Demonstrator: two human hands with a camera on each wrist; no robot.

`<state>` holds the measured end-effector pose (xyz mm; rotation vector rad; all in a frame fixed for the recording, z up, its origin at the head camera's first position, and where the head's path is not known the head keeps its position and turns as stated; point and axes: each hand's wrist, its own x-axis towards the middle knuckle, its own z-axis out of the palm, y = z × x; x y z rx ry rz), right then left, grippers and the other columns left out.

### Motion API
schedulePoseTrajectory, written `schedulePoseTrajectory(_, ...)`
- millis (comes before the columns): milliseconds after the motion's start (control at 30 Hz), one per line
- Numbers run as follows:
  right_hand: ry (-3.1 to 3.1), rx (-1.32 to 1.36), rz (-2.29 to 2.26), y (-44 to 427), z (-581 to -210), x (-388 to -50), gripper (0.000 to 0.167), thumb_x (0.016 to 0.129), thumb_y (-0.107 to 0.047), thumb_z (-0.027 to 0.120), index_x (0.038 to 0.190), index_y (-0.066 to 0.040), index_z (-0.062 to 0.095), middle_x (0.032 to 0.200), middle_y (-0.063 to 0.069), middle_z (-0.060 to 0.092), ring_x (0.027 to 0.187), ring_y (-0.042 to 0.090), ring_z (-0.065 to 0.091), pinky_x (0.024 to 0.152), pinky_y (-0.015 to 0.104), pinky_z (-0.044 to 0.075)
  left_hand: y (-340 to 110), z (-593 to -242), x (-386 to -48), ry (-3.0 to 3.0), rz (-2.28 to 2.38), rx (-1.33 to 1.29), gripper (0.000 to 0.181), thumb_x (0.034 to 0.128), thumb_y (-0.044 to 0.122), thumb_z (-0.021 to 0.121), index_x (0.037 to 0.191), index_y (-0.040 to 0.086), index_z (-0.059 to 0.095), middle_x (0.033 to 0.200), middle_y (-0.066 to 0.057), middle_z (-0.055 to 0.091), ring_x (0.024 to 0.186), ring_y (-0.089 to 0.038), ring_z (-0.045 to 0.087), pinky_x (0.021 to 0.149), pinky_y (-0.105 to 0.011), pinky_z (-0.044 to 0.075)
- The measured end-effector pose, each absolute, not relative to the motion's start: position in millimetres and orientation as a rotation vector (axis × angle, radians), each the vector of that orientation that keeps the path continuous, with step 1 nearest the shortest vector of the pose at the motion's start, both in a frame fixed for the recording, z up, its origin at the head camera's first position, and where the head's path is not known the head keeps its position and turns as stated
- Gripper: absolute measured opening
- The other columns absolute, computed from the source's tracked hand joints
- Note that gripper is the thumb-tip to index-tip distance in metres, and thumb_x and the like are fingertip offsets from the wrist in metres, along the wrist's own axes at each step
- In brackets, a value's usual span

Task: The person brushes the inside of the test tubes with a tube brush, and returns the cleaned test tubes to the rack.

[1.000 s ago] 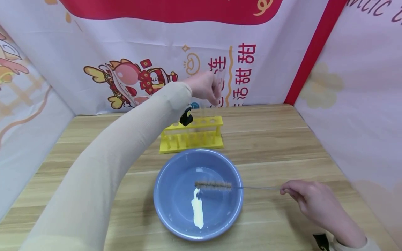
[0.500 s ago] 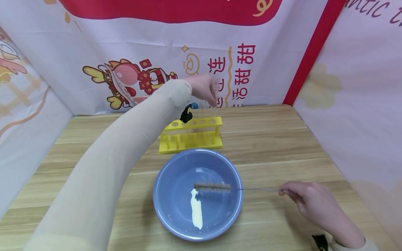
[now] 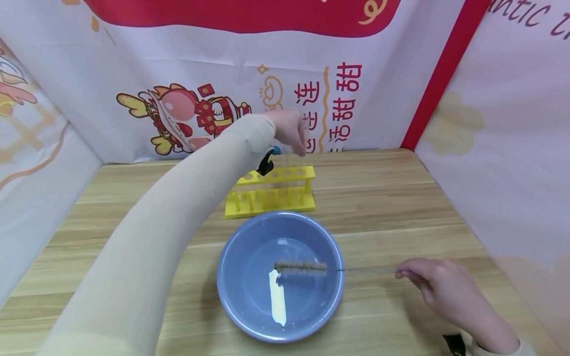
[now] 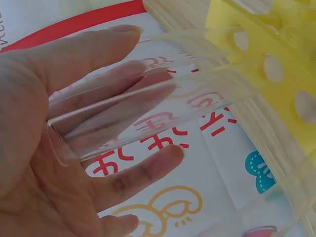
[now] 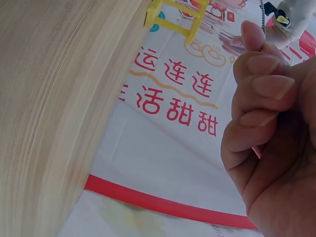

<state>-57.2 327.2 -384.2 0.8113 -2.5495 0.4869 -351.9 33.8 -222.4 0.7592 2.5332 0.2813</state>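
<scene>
My left hand (image 3: 287,129) is above the yellow test tube rack (image 3: 249,212), its thumb and fingers round a clear glass test tube (image 4: 190,47). That tube runs down to a hole in the rack; whether its end is inside is hard to tell. Nearer the left wrist camera, another clear tube (image 4: 148,111) passes in front of the fingers. My right hand (image 3: 445,291) pinches the thin wire handle of a bristled test tube brush (image 3: 300,268). The bristles hang over the blue basin (image 3: 224,296), and the wire crosses its right rim.
The basin stands on the wooden table (image 3: 378,198), just in front of the rack. Behind the rack rises a printed cloth backdrop (image 3: 187,49), with more cloth on both sides. Bright glare shows inside the basin.
My left hand has come down a little toward the rack with the test tube. The brush head has dipped slightly while my right hand stays almost where it was.
</scene>
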Motion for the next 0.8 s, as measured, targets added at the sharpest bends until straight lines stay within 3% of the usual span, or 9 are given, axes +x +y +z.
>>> schedulePoseTrajectory(33, -2.55, 0.813, 0.488, 327.2, -384.3, -57.2, 0.026, 0.075, 0.005, 0.072, 0.088, -0.017, 0.074, 0.085, -0.015, 0.072, 0.07, 0.001, 0.066, 0.057, 0.012, 0.049, 34.0, -222.6, -352.7, 2.517, 0.281, 0.758, 0.014, 0.0859, 0.029, 0.079, 0.097, 0.022, 0.077, 0.105, 0.008, 0.071, 0.107, -0.015, 0.061, 0.094, -0.037, 0.05)
schedulePoseTrajectory(133, -2.54, 0.818, 0.493, 327.1, -385.0, -57.3, 0.013, 0.095, -0.013, 0.064, 0.088, -0.017, 0.074, 0.085, -0.015, 0.072, 0.07, 0.001, 0.066, 0.057, 0.012, 0.049, 34.6, -223.4, -354.5, 2.475, 0.279, 0.747, 0.016, 0.0869, 0.028, 0.078, 0.1, 0.02, 0.076, 0.103, 0.007, 0.071, 0.107, -0.016, 0.063, 0.092, -0.035, 0.052)
schedulePoseTrajectory(167, -2.536, 0.82, 0.495, 327.1, -385.4, -57.4, 0.022, 0.101, -0.022, 0.058, 0.087, -0.017, 0.074, 0.084, -0.015, 0.072, 0.07, 0.001, 0.066, 0.057, 0.012, 0.049, 34.8, -223.8, -354.8, 2.467, 0.276, 0.739, 0.016, 0.0872, 0.029, 0.078, 0.101, 0.02, 0.076, 0.103, 0.007, 0.072, 0.108, -0.016, 0.062, 0.092, -0.035, 0.051)
schedulePoseTrajectory(267, -2.523, 0.829, 0.502, 327.3, -386.2, -57.4, 0.032, 0.105, -0.03, 0.05, 0.088, -0.017, 0.074, 0.084, -0.014, 0.072, 0.07, 0.002, 0.067, 0.057, 0.012, 0.049, 34.9, -224.9, -354.8, 2.451, 0.272, 0.726, 0.016, 0.0882, 0.029, 0.077, 0.102, 0.02, 0.076, 0.104, 0.007, 0.072, 0.106, -0.014, 0.062, 0.093, -0.034, 0.051)
schedulePoseTrajectory(400, -2.532, 0.83, 0.506, 328.4, -385.5, -56.1, 0.012, 0.092, -0.01, 0.066, 0.089, -0.019, 0.074, 0.085, -0.014, 0.072, 0.071, 0.001, 0.066, 0.056, 0.012, 0.048, 34.4, -225.6, -354.3, 2.442, 0.275, 0.713, 0.016, 0.089, 0.03, 0.076, 0.102, 0.02, 0.076, 0.105, 0.004, 0.072, 0.107, -0.014, 0.061, 0.095, -0.036, 0.05)
schedulePoseTrajectory(467, -2.542, 0.826, 0.508, 328.9, -384.7, -55.6, 0.012, 0.093, -0.01, 0.066, 0.089, -0.019, 0.074, 0.086, -0.015, 0.072, 0.071, 0.0, 0.065, 0.057, 0.011, 0.047, 34.4, -225.5, -354.0, 2.445, 0.272, 0.718, 0.017, 0.0894, 0.03, 0.075, 0.102, 0.019, 0.076, 0.104, 0.003, 0.072, 0.108, -0.015, 0.061, 0.095, -0.036, 0.05)
schedulePoseTrajectory(700, -2.551, 0.825, 0.505, 328.5, -383.4, -55.3, 0.025, 0.079, 0.004, 0.072, 0.089, -0.018, 0.074, 0.086, -0.014, 0.072, 0.07, 0.0, 0.065, 0.057, 0.01, 0.047, 36.8, -226.0, -354.3, 2.471, 0.248, 0.736, 0.02, 0.0894, 0.034, 0.075, 0.103, 0.019, 0.076, 0.101, 0.005, 0.071, 0.108, -0.016, 0.061, 0.088, -0.032, 0.051)
schedulePoseTrajectory(800, -2.553, 0.821, 0.49, 327.8, -382.5, -55.4, 0.02, 0.083, 0.0, 0.072, 0.089, -0.019, 0.074, 0.086, -0.014, 0.072, 0.071, 0.001, 0.066, 0.057, 0.011, 0.048, 36.5, -224.0, -354.3, 2.49, 0.234, 0.736, 0.02, 0.0883, 0.038, 0.075, 0.1, 0.022, 0.076, 0.103, 0.006, 0.071, 0.109, -0.015, 0.06, 0.09, -0.032, 0.051)
